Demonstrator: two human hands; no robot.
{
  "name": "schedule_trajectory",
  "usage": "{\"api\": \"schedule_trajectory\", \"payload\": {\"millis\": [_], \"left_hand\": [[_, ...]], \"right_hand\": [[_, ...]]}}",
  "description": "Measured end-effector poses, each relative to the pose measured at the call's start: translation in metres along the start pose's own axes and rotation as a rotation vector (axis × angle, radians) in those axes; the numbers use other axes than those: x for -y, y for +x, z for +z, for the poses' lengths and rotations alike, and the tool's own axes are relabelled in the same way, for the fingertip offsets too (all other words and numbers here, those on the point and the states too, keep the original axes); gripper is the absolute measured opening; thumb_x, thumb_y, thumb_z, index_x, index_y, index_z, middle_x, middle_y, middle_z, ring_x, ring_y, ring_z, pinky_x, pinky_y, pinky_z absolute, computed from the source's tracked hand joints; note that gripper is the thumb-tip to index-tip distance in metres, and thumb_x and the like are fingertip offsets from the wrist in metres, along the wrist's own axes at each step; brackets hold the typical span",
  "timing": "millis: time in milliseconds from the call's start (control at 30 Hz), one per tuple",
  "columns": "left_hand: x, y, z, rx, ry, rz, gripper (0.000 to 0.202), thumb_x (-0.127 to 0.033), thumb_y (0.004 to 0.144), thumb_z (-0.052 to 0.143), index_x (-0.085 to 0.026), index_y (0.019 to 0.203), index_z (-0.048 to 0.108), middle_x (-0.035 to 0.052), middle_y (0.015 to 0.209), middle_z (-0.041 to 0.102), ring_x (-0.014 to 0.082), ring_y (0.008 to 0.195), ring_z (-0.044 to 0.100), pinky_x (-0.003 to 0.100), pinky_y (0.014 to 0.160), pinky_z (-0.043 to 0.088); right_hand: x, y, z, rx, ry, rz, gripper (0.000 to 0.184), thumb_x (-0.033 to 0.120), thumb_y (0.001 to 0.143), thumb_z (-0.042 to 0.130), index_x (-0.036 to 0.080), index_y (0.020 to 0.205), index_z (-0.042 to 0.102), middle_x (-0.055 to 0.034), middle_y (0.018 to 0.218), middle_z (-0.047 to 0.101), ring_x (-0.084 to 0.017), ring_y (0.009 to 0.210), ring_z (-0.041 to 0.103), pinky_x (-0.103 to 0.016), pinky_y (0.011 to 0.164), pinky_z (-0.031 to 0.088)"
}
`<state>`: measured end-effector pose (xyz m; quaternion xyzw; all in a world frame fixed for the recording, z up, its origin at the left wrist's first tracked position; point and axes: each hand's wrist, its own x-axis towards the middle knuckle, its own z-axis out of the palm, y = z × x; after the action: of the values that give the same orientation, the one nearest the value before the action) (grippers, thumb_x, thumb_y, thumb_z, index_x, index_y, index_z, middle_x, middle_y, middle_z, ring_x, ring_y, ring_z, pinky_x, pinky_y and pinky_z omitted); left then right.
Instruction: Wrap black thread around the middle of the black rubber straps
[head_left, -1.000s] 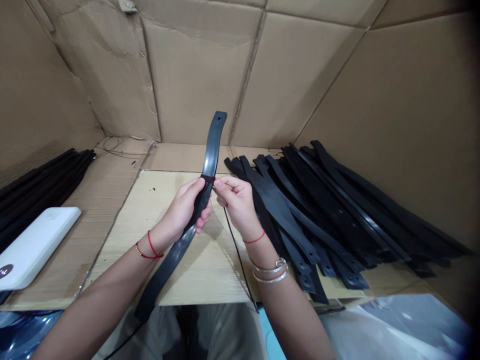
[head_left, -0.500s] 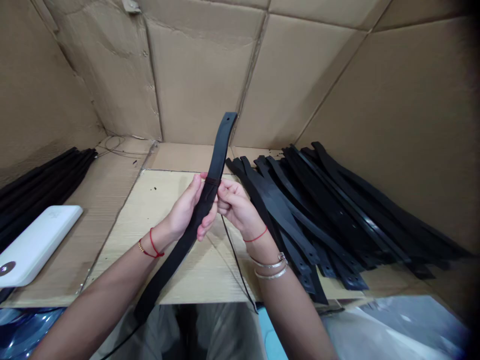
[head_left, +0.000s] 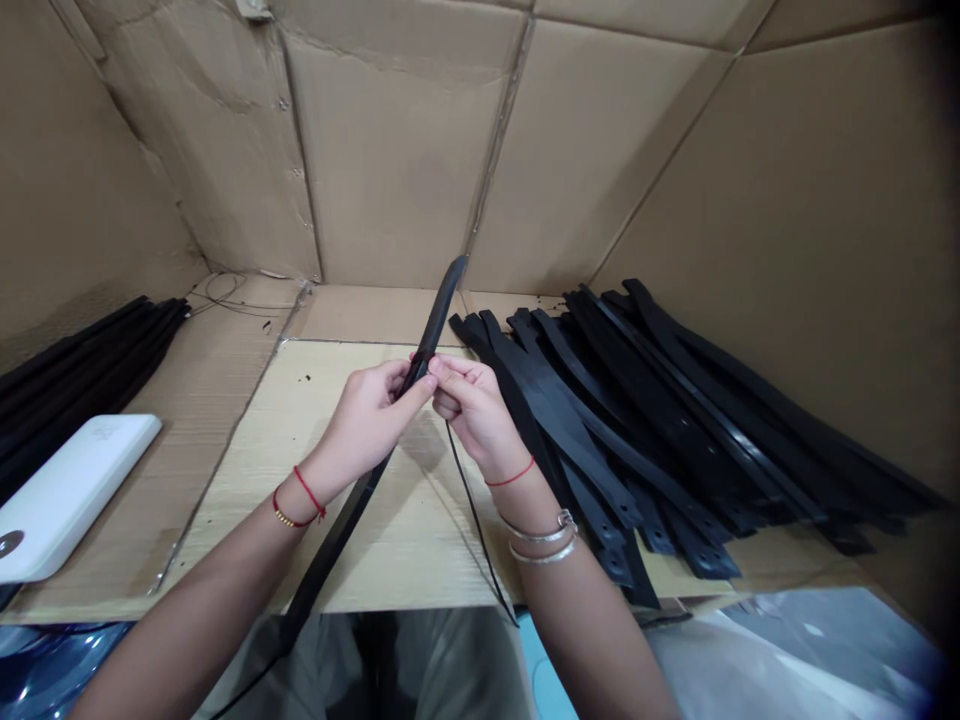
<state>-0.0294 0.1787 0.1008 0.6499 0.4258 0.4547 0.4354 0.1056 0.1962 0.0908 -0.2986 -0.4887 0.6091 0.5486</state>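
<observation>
The black rubber strap (head_left: 437, 315) now shows edge-on between the hands, where its flat face and the hole at its far end showed before; it has turned about its length. Its far tip points up toward the cardboard wall (head_left: 397, 160), and its near part runs down past the left wrist, over the pale wooden board (head_left: 300, 520). The left hand (head_left: 364, 420) and right hand (head_left: 472, 415) have drawn closer, both closed and gripping the strap, their fingertips (head_left: 431, 368) almost meeting on it. A thin black cord (head_left: 472, 510) hangs below the right hand. Just right of that hand lies a heap of matching straps (head_left: 637, 430). Well left sit a bundle of black straps (head_left: 82, 380) and a white power bank (head_left: 67, 495).
</observation>
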Motion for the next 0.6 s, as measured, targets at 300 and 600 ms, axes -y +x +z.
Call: {"api": "schedule_trajectory", "payload": {"millis": [300,600], "left_hand": [[-0.0036,0.0036,-0.0063,0.142,-0.349,-0.108,0.038,-0.050,0.080,0.053,-0.013,0.087,0.048,-0.0017,0.064,0.048,0.0037,0.045,0.044,0.016,0.038,0.038],[0.0049,0.0018,-0.0004,0.143,-0.399,-0.082,0.045,-0.056,0.082,0.047,-0.012,0.090,0.048,0.0000,0.063,0.051,0.0071,0.047,0.049,0.021,0.042,0.044]], "right_hand": [[0.0044,-0.0020,0.0036,0.044,0.009,-0.025,0.029,0.035,0.076,0.068,0.010,0.087,0.058,0.0084,0.051,0.015,0.000,0.043,0.013,-0.018,0.043,0.009],[0.0099,-0.0026,0.0027,0.008,-0.039,-0.026,0.028,0.032,0.073,0.070,0.008,0.082,0.059,0.0023,0.062,0.046,0.002,0.043,0.022,-0.019,0.042,0.009]]}}
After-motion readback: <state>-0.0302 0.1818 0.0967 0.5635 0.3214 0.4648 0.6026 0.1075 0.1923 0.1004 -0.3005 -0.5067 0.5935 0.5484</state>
